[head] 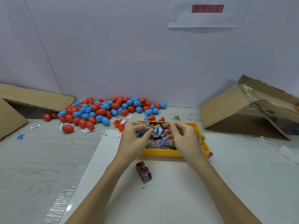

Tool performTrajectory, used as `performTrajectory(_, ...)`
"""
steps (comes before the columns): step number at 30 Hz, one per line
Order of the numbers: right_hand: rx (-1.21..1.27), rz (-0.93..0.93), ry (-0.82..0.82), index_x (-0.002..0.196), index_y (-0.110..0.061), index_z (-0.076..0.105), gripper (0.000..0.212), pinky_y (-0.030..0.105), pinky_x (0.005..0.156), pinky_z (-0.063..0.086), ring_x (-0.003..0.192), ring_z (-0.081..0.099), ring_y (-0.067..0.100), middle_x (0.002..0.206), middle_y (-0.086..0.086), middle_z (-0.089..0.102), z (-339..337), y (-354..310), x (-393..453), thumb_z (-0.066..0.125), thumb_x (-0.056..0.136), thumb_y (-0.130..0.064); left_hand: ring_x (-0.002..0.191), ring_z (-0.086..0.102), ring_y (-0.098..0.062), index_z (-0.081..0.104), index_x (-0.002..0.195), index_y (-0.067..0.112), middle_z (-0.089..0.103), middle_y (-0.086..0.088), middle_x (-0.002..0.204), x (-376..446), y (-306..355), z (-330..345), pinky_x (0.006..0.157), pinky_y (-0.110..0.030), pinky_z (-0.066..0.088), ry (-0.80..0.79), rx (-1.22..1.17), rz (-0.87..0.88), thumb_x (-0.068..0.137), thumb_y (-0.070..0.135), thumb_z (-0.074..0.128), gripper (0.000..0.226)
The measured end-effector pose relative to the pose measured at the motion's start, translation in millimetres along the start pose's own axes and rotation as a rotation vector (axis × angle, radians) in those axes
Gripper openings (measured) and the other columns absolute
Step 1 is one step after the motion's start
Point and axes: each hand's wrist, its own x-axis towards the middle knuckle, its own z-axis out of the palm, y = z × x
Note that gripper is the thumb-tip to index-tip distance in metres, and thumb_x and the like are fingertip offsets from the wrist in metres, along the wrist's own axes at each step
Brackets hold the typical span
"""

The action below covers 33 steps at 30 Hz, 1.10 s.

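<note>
One pale wall (113, 46), bearing one paper notice (207, 15), backs a grey wood-grain table (40, 159), its near right covered by one white sheet (178, 199). Two cardboard boxes lie tipped on their sides at either end, the left box (13, 113) and the right box (234, 110). Dozens of red and blue plastic eggs (100, 110), too many to count, are heaped by the wall. One yellow tray (161, 153) holds a jumble of small packets (155, 144). Above it, the left hand (135, 135) and right hand (181, 135) pinch one blue packet (158, 131) between curled fingertips. One banded bundle (144, 173) lies on the sheet, just before the tray.
</note>
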Motion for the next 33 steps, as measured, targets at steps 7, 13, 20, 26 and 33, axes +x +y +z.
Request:
performTrajectory(7,0.012,0.05,-0.046,0.11,-0.013,0.068,0.028,0.02,0.047,0.049,0.066,0.074,0.017,0.085,0.003,0.071,1,-6,-2,0.042,0.11,-0.022,0.109,0.057,-0.009,0.078,0.097,0.021,0.059,0.007,0.111,0,0,1,0.091,-0.035,0.056,-0.007,0.023,-0.002,0.095,0.023,0.071,0.007)
performTrajectory(13,0.116,0.199,-0.118,0.109,-0.009,0.065,0.04,0.022,0.039,0.044,0.06,0.074,0.025,0.079,0.007,0.076,2,-16,-6,0.037,0.11,-0.037,0.111,0.058,-0.009,0.077,0.1,0.016,0.059,0.004,0.113,0,1,2,0.086,-0.021,0.052,0.0,0.031,0.067,0.097,0.019,0.067,0.011)
performTrajectory(20,0.74,0.598,-0.301,0.112,-0.001,0.069,0.021,0.016,0.049,0.051,0.066,0.069,0.013,0.088,0.011,0.076,-12,-23,-4,0.06,0.102,-0.016,0.112,0.054,0.001,0.078,0.101,0.014,0.057,0.0,0.119,-6,10,0,0.088,-0.013,0.047,0.022,0.06,0.356,0.093,0.014,0.072,0.01)
performTrajectory(26,0.742,0.605,-0.308,0.111,0.0,0.074,0.02,0.018,0.054,0.054,0.071,0.069,0.013,0.088,0.01,0.075,-15,-19,-1,0.068,0.092,-0.001,0.113,0.052,0.005,0.079,0.106,0.015,0.056,-0.001,0.121,-7,10,-1,0.087,-0.009,0.046,0.0,0.079,0.376,0.092,0.011,0.073,0.016)
performTrajectory(33,0.666,0.543,-0.201,0.105,0.002,0.074,0.014,0.018,0.059,0.057,0.07,0.069,0.011,0.083,0.008,0.075,-15,-13,1,0.07,0.092,-0.004,0.101,0.063,-0.008,0.076,0.116,0.025,0.058,0.001,0.113,-6,9,-2,0.088,-0.028,0.055,-0.022,-0.017,0.217,0.099,0.013,0.064,0.023)
